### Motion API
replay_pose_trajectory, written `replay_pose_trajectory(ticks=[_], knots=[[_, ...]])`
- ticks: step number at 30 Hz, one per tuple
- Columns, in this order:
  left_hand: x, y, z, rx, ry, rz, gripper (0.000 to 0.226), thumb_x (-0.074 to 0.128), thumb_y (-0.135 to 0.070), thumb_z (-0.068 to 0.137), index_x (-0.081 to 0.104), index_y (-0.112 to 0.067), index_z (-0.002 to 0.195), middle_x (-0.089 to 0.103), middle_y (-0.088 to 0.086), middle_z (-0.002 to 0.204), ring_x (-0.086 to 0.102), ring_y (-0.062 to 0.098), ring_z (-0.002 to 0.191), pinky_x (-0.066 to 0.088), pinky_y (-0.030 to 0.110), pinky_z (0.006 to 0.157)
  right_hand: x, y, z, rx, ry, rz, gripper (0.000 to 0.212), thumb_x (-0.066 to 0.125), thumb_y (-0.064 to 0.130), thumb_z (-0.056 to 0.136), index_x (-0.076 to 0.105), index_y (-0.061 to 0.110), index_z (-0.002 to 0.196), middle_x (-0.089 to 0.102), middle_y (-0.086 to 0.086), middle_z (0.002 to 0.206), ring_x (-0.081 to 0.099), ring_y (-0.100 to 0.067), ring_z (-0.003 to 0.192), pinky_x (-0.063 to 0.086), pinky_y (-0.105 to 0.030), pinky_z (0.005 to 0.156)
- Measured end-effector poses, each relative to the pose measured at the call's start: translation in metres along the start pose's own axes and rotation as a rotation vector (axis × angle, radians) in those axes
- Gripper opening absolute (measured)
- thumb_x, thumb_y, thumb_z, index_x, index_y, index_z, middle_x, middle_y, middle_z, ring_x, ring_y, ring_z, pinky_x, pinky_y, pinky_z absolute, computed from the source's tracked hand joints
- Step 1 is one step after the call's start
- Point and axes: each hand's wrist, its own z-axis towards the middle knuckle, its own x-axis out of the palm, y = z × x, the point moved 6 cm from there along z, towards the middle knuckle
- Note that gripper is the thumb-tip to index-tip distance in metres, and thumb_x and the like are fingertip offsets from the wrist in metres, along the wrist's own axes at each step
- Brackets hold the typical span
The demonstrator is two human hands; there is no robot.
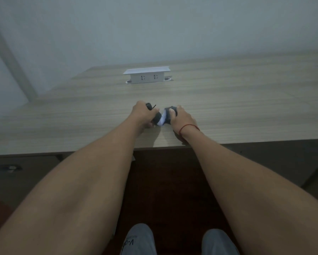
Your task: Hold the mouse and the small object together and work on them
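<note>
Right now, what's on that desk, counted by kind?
Dark-and-white cloth bundle, gripped by the left hand and the right hand: 1
White pop-up socket box: 1
Round cable holes beside the box: 2
Total on the wooden desk: 4

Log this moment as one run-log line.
left hand: grips dark-and-white bundle | right hand: grips same bundle | on wooden desk

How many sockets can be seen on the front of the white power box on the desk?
2. Both are on the front face of the white power box: the left socket and the right socket, side by side. Other faces are hidden, so there may be more.
</note>
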Motion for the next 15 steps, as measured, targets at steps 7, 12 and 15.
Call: replay_pose_trajectory(ticks=[7,12,15], knots=[[0.0,0.0,-0.004,-0.002,-0.033,-0.016,0.032,0.066,-0.024,0.089,0.061,0.003,0.107,0.063,0.019,0.104,0.067,0.034,0.094,0.061,0.042,0.072,-0.002,0.001,-0.002,-0.003,-0.015,0.008,0.047,0.025,0.038,0.1,0.036,0.011,0.137,0.048,-0.015,0.137,0.046,-0.031,0.123,0.031,-0.045,0.107],[0.003,-0.001,-0.005,0.004,-0.024,-0.194,0.019,0.067,-0.022,0.087,0.063,-0.003,0.086,0.067,0.015,0.095,0.068,0.027,0.086,0.062,0.035,0.063,-0.005,0.001,-0.003,-0.01,-0.025,0.045,0.039,0.026,0.03,0.1,0.042,0.012,0.131,0.053,-0.015,0.13,0.049,-0.032,0.117,0.032,-0.044,0.105],[0.0,0.008,-0.004,0.014,-0.131,-0.016,0.036,0.065,-0.027,0.087,0.063,0.006,0.1,0.067,0.024,0.106,0.067,0.036,0.095,0.058,0.046,0.083,-0.008,0.002,-0.002,0.006,0.008,0.061,0.041,0.023,0.025,0.1,0.039,0.009,0.134,0.046,-0.017,0.139,0.044,-0.032,0.125,0.028,-0.042,0.108]])
